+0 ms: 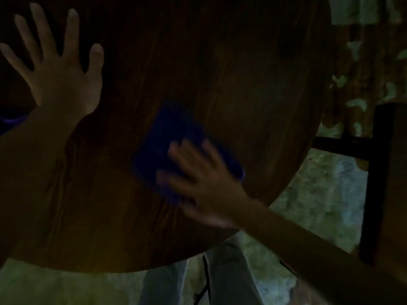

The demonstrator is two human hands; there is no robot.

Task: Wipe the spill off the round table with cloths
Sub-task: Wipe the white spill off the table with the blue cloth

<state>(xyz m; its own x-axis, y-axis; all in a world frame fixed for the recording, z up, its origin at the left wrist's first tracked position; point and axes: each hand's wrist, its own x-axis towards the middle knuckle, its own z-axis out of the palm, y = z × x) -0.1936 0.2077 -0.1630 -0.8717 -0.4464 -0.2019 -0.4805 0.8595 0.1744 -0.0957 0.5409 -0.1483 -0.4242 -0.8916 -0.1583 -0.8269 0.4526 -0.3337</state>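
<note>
A round dark wooden table [231,62] fills most of the dim view. A folded dark blue cloth [167,137] lies flat near the table's middle. My right hand [204,183] presses down on the cloth's near right part with fingers spread; it is blurred by motion. My left hand [57,69] rests flat on the table at the upper left, fingers splayed wide and holding nothing. No spill is discernible in the low light.
A dark wooden chair frame [374,172] stands just right of the table's edge. Mottled greenish flooring [319,194] shows below and to the right. My legs in grey trousers [220,278] are at the table's near edge. A purple sliver [11,122] peeks at the far left.
</note>
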